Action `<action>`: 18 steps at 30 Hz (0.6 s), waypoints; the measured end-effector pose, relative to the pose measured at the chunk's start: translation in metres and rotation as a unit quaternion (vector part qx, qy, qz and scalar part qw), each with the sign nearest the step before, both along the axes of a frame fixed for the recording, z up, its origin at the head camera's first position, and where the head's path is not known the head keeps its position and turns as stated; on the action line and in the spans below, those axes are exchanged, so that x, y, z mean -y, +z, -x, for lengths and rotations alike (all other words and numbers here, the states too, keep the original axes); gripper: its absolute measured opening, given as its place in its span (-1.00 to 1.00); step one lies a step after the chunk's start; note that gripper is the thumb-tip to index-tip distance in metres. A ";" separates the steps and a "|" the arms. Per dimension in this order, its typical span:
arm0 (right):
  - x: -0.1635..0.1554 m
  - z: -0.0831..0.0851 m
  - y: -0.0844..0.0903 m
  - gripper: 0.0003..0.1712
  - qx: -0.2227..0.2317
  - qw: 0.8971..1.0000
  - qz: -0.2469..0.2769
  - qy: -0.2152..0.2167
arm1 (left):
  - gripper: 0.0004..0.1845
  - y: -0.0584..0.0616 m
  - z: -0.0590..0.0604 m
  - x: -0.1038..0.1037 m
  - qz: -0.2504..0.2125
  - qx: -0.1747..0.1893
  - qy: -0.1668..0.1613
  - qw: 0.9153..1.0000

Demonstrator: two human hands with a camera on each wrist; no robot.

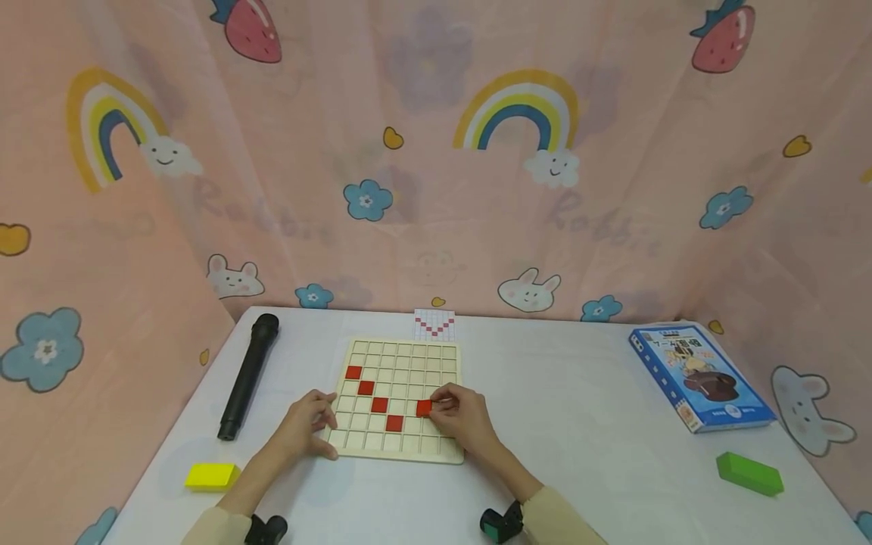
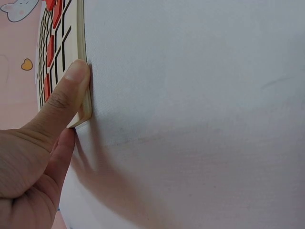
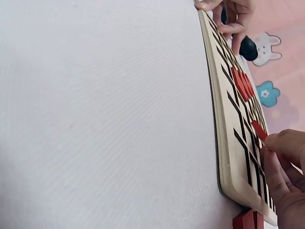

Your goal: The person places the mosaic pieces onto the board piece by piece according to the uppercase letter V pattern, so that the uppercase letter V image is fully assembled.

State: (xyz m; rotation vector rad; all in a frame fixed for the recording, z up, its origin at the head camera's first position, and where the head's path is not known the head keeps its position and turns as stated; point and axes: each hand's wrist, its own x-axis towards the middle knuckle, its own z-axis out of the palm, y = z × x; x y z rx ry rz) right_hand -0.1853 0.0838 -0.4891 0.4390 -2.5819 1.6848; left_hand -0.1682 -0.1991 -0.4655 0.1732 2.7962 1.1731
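A pale wooden grid board (image 1: 436, 363) lies on the white table. Several red square tiles (image 1: 379, 405) sit in its cells, stepping diagonally from the upper left down toward the front middle. My left hand (image 1: 303, 428) holds the board at its front left corner, thumb (image 2: 76, 76) on the front edge and the other fingers along the left side. Between thumb and fingertips my right hand (image 1: 466, 416) pinches another red tile (image 1: 424, 409) over cells on the board's right half. Behind the board lies a small pattern card (image 1: 434, 324) with red squares in a V.
A black tube-shaped object (image 1: 248, 378) lies to the left, with a yellow block (image 1: 212, 477) nearer the front. At right are a blue box (image 1: 702, 377) and a green block (image 1: 749, 474). More red pieces (image 3: 247, 220) stand beside the board's right front corner.
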 end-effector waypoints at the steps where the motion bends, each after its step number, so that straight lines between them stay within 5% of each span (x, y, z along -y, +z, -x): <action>1: 0.002 0.001 0.000 -0.80 0.001 1.000 0.000 0.003 | -0.49 0.000 0.000 0.000 0.000 0.000 0.000 1.000; 11: 0.011 0.005 0.001 -0.79 0.003 1.000 -0.001 0.018 | -0.50 0.002 -0.001 -0.002 0.005 -0.003 0.000 1.000; 18: -0.004 -0.002 0.009 -0.78 0.024 1.000 0.010 -0.012 | -0.50 0.001 -0.002 -0.003 0.000 -0.002 -0.002 1.000</action>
